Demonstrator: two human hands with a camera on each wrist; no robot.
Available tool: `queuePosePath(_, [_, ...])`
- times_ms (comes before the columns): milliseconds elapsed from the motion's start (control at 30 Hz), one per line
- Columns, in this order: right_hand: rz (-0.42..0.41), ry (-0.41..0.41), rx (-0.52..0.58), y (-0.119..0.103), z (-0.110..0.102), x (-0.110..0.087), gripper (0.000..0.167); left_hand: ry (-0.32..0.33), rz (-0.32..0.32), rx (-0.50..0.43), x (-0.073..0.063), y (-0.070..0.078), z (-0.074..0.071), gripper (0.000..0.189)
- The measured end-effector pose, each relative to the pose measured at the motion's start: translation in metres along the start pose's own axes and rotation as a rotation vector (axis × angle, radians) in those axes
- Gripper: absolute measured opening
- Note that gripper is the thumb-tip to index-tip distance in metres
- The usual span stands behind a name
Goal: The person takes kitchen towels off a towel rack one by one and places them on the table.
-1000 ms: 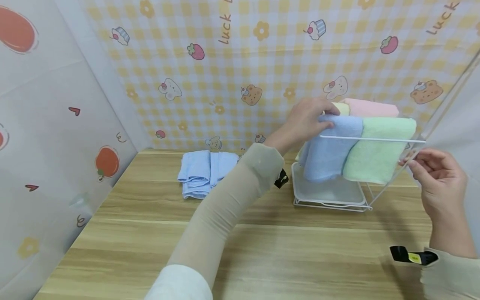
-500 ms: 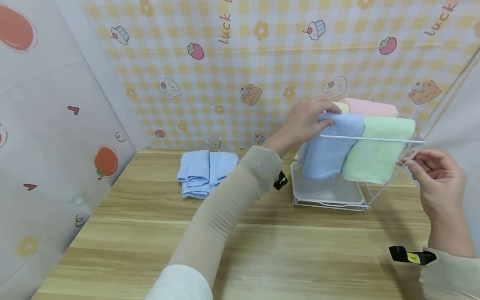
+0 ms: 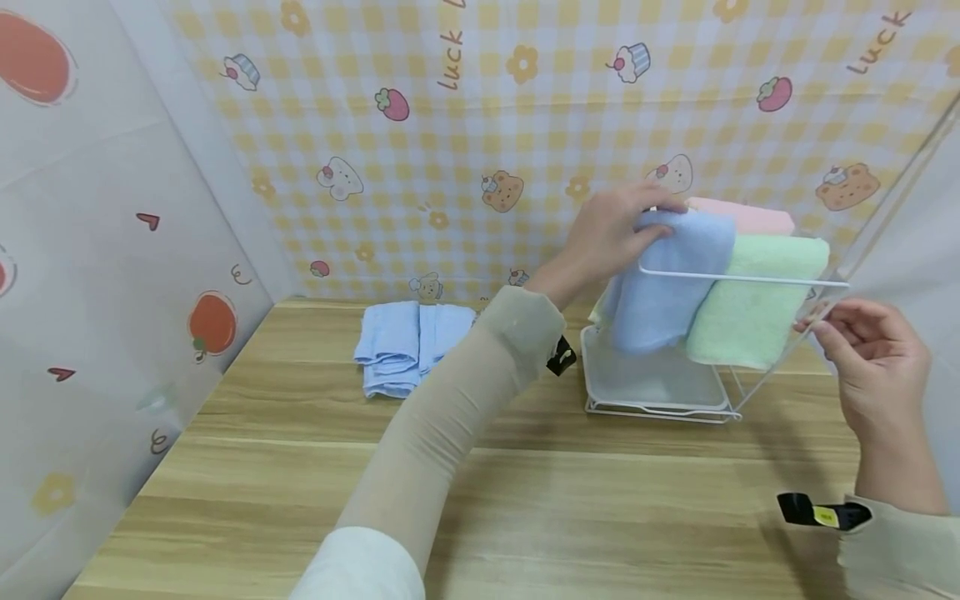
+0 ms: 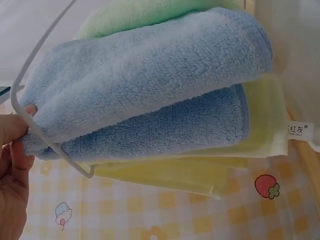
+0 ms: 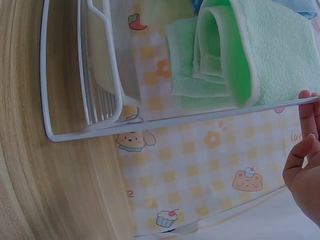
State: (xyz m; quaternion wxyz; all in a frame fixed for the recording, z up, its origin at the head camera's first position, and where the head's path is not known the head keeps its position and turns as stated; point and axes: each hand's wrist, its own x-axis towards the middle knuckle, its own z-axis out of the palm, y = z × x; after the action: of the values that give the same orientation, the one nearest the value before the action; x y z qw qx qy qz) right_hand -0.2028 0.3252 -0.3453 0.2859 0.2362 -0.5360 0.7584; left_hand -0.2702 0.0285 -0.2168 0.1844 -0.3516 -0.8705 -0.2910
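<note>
Over the front bar of a white wire rack (image 3: 750, 279) hang a blue towel (image 3: 667, 292) and a green towel (image 3: 757, 308). My left hand (image 3: 611, 237) pinches the blue towel's top fold between thumb and fingers; the left wrist view shows the thumb on its edge beside the wire (image 4: 37, 125). With thumb and fingers, my right hand (image 3: 885, 358) holds the rack's slanted right side wire. Behind hang a pink towel (image 3: 750, 217) and a yellow towel (image 4: 265, 115), the latter mostly hidden in the head view.
A pale tray (image 3: 652, 383) sits in the rack's base. Folded blue towels (image 3: 405, 346) lie on the wooden table (image 3: 570, 508) to the left, partly behind my left forearm. A checked cloth (image 3: 450, 150) covers the back wall.
My left hand has raised the blue towel's top slightly, so its lower edge sits higher and the yellow towel behind is more covered. The right hand stays on the rack.
</note>
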Motion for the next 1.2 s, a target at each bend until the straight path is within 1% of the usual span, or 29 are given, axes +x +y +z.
queuePosePath(67, [-0.008,-0.002,-0.002,0.000,0.000,0.000,0.028,0.017,0.019,-0.014,0.000,0.000,-0.002,0.028])
queuePosePath(100, [-0.004,-0.003,0.012,0.000,-0.001,0.000,0.028,0.015,0.020,-0.025,0.000,0.001,-0.002,0.027])
queuePosePath(167, [0.001,0.002,-0.002,0.000,-0.001,0.000,0.027,0.014,0.024,-0.041,-0.001,0.001,-0.003,0.027])
queuePosePath(233, [0.001,0.015,-0.038,0.001,0.000,0.000,0.027,0.012,0.020,-0.058,-0.001,0.000,-0.004,0.027])
queuePosePath(333, [0.000,0.016,-0.051,0.002,0.001,-0.001,0.027,0.023,0.007,-0.095,-0.001,0.000,-0.004,0.027])
queuePosePath(467, [0.004,-0.004,-0.009,0.003,0.001,-0.002,0.027,0.066,0.007,-0.158,-0.001,0.000,-0.007,0.026])
queuePosePath(533, [0.007,-0.005,-0.006,0.003,0.000,-0.002,0.027,0.100,0.033,-0.177,-0.001,0.001,-0.010,0.026])
queuePosePath(633, [0.016,0.004,0.010,0.002,-0.001,-0.002,0.027,0.147,0.086,-0.181,-0.002,0.003,-0.014,0.025])
queuePosePath(700, [0.007,0.016,-0.003,0.002,-0.001,-0.001,0.027,0.172,0.116,-0.175,-0.002,0.004,-0.018,0.024])
queuePosePath(733, [0.005,0.019,0.013,0.002,-0.001,0.000,0.027,0.178,0.124,-0.177,-0.002,0.005,-0.020,0.024])
queuePosePath(833, [-0.003,0.020,0.035,0.001,-0.001,0.000,0.027,0.176,0.125,-0.166,-0.003,0.006,-0.024,0.023])
queuePosePath(967, [-0.004,0.018,0.002,0.000,0.000,0.000,0.026,0.194,0.118,-0.176,-0.005,0.004,-0.025,0.024])
queuePosePath(1067, [-0.010,0.015,-0.022,0.000,0.001,0.000,0.026,0.229,0.124,-0.213,-0.006,0.001,-0.024,0.025])
queuePosePath(1100, [-0.011,0.009,-0.008,0.000,0.001,0.000,0.026,0.240,0.128,-0.227,-0.006,0.000,-0.024,0.025])
queuePosePath(1133, [-0.014,0.004,-0.018,0.000,0.001,-0.001,0.026,0.249,0.132,-0.237,-0.007,-0.001,-0.024,0.025])
queuePosePath(1200, [-0.006,-0.009,0.009,0.001,0.001,-0.002,0.027,0.273,0.143,-0.261,-0.008,-0.003,-0.024,0.024])
